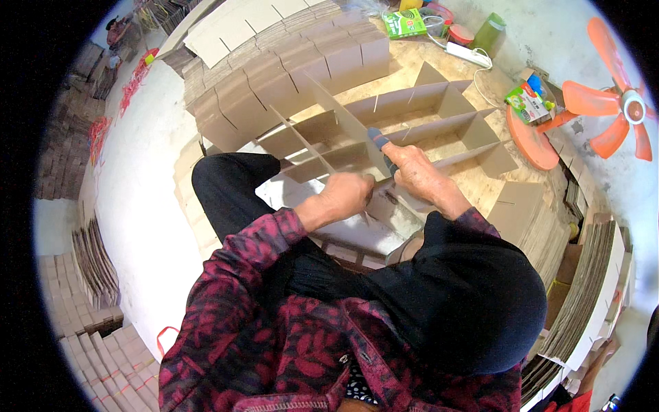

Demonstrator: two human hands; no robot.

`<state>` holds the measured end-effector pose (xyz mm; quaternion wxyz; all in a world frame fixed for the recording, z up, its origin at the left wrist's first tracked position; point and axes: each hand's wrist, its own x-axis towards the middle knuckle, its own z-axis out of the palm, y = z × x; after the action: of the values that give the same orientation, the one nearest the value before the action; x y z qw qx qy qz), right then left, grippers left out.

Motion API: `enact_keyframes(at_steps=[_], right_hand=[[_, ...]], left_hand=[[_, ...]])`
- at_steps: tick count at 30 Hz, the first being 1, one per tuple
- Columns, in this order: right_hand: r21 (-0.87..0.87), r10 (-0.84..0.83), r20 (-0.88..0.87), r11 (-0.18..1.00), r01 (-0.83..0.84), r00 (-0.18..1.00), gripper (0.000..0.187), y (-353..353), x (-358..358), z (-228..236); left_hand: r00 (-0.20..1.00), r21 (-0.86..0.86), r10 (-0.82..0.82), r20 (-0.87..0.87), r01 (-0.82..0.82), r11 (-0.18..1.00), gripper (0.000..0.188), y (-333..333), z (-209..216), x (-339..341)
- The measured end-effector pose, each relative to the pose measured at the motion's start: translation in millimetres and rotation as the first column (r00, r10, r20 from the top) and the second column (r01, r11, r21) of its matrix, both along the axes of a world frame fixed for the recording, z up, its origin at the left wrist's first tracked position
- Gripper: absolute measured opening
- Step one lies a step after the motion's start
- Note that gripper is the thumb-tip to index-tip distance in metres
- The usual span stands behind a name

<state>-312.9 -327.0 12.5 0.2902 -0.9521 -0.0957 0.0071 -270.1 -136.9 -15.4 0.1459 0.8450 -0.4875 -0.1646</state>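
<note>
A partly joined cardboard divider grid of slotted grey-brown strips stands on the wooden board in front of me. My right hand grips a lengthwise strip of it, the forefinger stretched along the strip. Dark coverings wrap some of that hand's fingers. Closed and a little blurred, my left hand pinches the near end of a cardboard strip on the grid's left side. Its fingertips, close to my right hand, are partly hidden.
Stacked slotted cardboard sheets stand at the far left, with another stack at right. An orange fan, a power strip, a green cup and small boxes line the far right edge. Bundled cardboard lies at lower left.
</note>
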Motion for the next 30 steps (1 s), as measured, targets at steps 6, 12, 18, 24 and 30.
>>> enact_keyframes(at_steps=[6,12,18,24,30], right_hand=[[-0.085,-0.027,-0.163,0.996,0.013,0.986,0.034,4.2,6.0,-15.9],[0.095,-0.512,0.262,0.857,0.507,0.818,0.037,-74.4,-93.0,-28.1],[-0.329,-0.808,0.356,0.362,0.872,0.469,0.057,-107.9,-273.2,-35.9],[-0.264,-0.949,0.194,0.195,0.945,0.25,0.045,-111.6,-322.4,-19.6],[0.387,-0.949,0.288,0.238,0.891,0.128,0.03,-129.5,-305.5,20.3]], left_hand=[[0.997,-0.002,-0.041,0.066,0.042,0.999,0.016,-1.4,-16.3,0.8],[0.995,-0.005,0.003,0.105,-0.003,1.0,0.016,16.1,6.9,34.1],[0.996,-0.267,-0.09,-0.004,0.086,0.96,0.019,-16.3,49.9,22.4],[0.991,0.097,-0.124,0.043,0.119,0.988,0.018,-68.5,12.6,31.0],[0.993,-0.124,-0.096,0.075,0.104,0.987,0.015,-43.6,-18.4,23.9]])
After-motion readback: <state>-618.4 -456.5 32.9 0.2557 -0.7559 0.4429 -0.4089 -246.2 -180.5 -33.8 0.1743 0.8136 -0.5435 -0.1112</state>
